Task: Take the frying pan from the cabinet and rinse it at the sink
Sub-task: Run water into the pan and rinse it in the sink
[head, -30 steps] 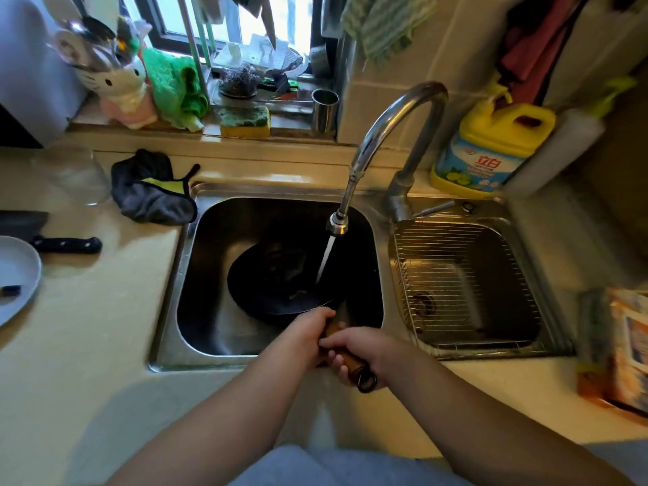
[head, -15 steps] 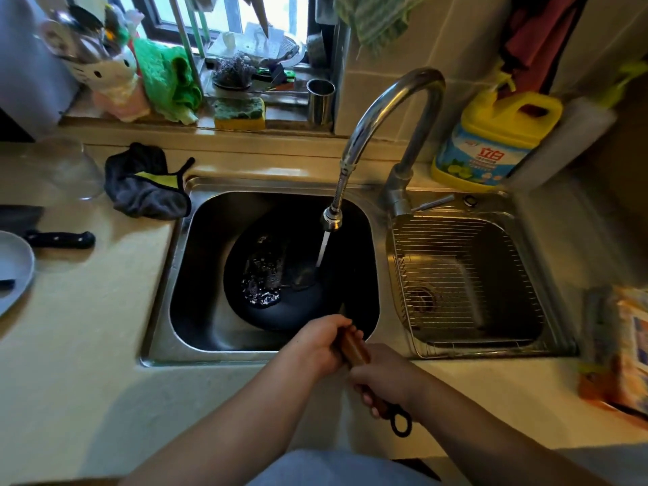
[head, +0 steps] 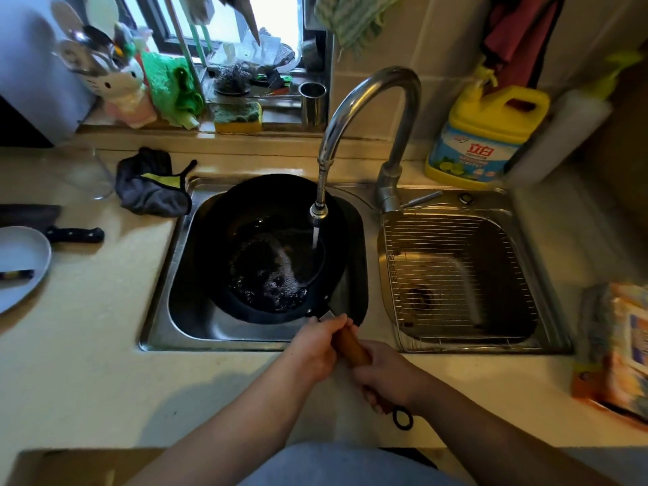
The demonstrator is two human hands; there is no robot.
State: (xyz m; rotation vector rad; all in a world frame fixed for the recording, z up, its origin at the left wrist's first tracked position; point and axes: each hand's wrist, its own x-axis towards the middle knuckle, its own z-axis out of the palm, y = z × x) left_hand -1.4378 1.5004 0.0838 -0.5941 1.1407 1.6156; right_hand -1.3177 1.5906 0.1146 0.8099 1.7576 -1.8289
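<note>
black frying pan (head: 270, 247) sits in the left basin of the steel double sink (head: 161, 310), tilted, far rim raised against the basin's far edge; water pooled and bubbling in its near-left part; thin stream from the gooseneck faucet (head: 368, 100) falls into the pan's right side; wooden handle (head: 350, 345) runs out over the near sink edge toward the person; left hand (head: 315, 349) wrapped shut around the handle close to the pan; right hand (head: 385, 377) clenched round it just behind, nearer the body; black hanging loop (head: 402, 418) pokes out past the right hand; wire rack (head: 456, 261) lies in the right basin; yellow detergent jug (head: 484, 135) on the far right counter; dark cloth (head: 150, 184) left of the sink; black-handled knife (head: 75, 235) and grey plate (head: 21, 261) at the far left.
</note>
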